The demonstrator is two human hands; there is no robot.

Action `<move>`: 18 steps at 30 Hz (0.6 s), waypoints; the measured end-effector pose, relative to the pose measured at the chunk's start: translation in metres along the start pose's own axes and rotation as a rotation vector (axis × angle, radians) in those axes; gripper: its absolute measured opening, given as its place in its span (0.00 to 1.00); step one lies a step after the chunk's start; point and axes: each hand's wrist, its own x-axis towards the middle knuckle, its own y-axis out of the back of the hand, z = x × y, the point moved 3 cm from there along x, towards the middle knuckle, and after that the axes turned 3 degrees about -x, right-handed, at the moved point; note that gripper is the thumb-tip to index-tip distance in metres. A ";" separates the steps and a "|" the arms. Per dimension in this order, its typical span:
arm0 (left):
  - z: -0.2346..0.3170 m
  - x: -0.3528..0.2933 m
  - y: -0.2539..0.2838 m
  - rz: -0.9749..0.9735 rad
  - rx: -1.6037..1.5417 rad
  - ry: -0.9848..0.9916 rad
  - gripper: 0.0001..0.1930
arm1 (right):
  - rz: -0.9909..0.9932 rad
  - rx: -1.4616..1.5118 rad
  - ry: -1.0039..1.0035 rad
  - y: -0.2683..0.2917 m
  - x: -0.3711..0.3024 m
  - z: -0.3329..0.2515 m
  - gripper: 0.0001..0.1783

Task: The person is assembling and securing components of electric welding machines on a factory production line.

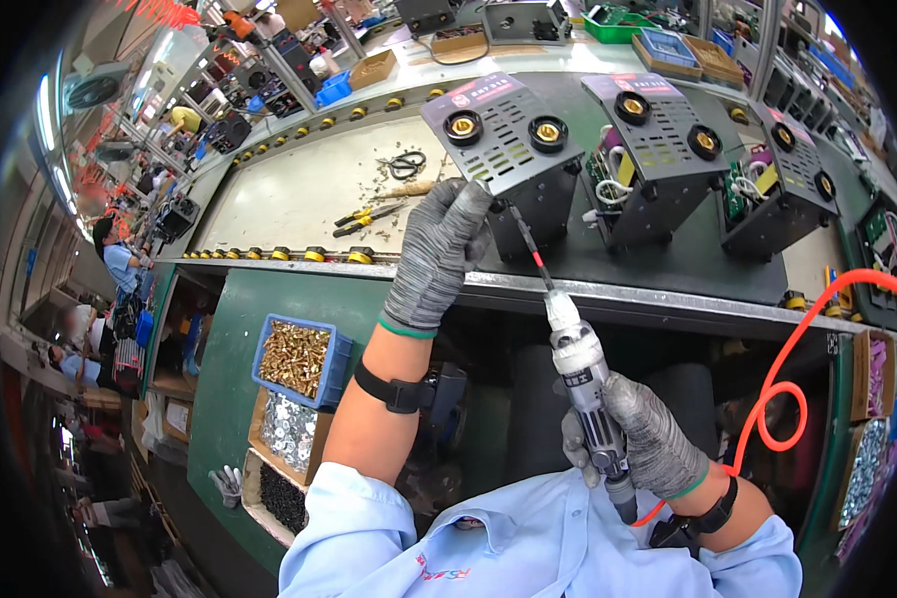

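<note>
Left hand (434, 257), grey-gloved, had its fingers at the near corner of the leftmost black case (520, 112). Right hand (648, 434), likewise gloved, gripped a powered screwdriver (583, 374), bit angled up toward that corner; tip contact unclear. Red hose (761, 397) looped at right. Scissors (406, 165) and yellow-handled pliers (361, 218) lay left of the case; blue bin (339, 367) of brass-coloured hardware (294, 359) stood on the green bench (237, 304).

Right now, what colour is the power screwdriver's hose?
The hose is orange-red, best seen in the head view.
</note>
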 end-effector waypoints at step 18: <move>0.002 0.000 -0.005 0.100 0.022 -0.004 0.19 | -0.119 0.217 -0.129 -0.001 0.006 -0.018 0.42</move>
